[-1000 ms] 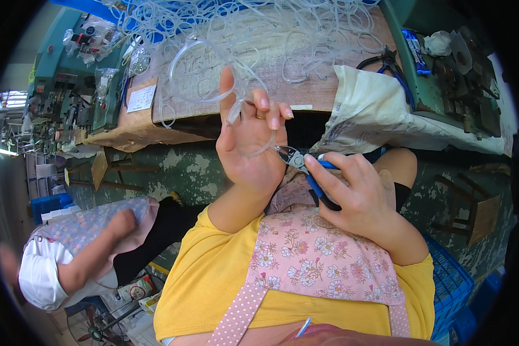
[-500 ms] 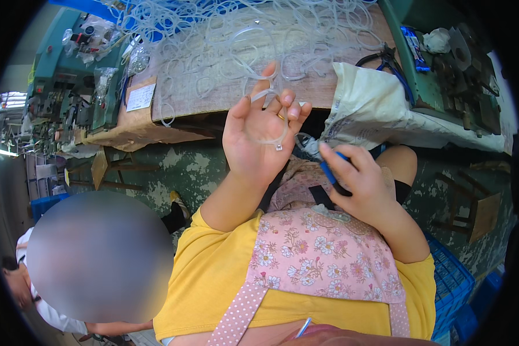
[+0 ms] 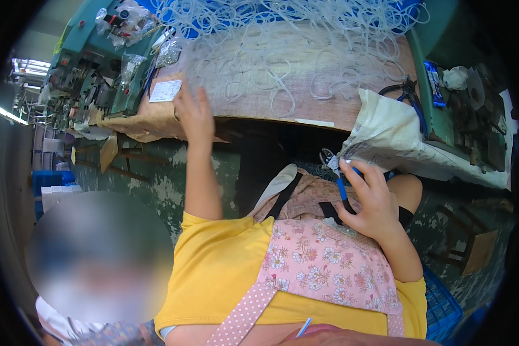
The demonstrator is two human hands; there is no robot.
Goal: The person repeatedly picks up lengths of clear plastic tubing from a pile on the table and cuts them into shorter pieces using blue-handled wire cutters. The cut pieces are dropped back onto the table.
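Observation:
My left hand (image 3: 194, 115) is over the left front edge of the work table (image 3: 242, 106), close to a white paper label (image 3: 165, 91). Its fingers are stretched and apart, slightly blurred, and I see nothing in them. My right hand (image 3: 368, 193) is shut on blue-handled cutting pliers (image 3: 342, 193) above my lap. Their metal jaws (image 3: 330, 160) point up and away from me. Clear plastic tubing loops (image 3: 282, 95) lie loose on the table, with a thick tangled heap of tubing (image 3: 288, 26) at its far side.
Pliers with blue handles (image 3: 410, 99) rest on the right beside a white woven sack (image 3: 380, 130) over the table edge. Green machines (image 3: 461, 115) flank the table. Small bags of parts (image 3: 168, 53) lie at the left. A person (image 3: 69, 317) is at my lower left.
My left hand has moved left from the middle, and the clear tubing loop it held no longer shows in it. My right hand still holds the cutting pliers, their jaws now more upright.

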